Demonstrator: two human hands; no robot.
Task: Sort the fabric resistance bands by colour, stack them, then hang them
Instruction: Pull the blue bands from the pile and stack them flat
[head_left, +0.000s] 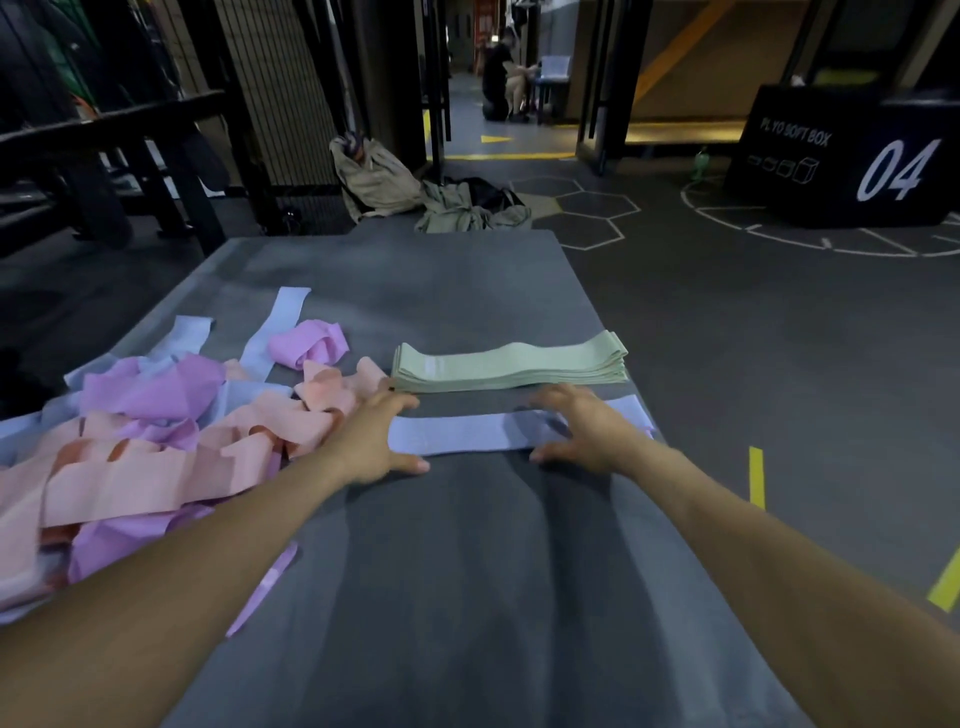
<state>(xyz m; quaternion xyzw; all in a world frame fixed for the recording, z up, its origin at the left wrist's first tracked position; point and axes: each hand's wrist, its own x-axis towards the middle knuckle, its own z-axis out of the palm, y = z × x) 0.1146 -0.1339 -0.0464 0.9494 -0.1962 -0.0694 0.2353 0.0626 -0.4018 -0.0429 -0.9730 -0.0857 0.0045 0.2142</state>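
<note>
Resistance bands lie across a grey mat on the gym floor, and inspection runs from the biggest group down. An unsorted heap of peach, lilac and pale blue bands covers the mat's left edge. A squared green stack sits near the right edge, already sorted. Just in front of it, one pale blue band lies flat and crosswise, apparently the first of a new pile. The left hand presses its left end with spread, fairly straight fingers; the right hand rests over its right end, fingers spread and slightly bent, not visibly gripping. Judged step: flattening and squaring this band. To do it well, smooth outward from the middle, keep both ends level with the green stack's ends, and leave a gap so the colours stay apart.
</note>
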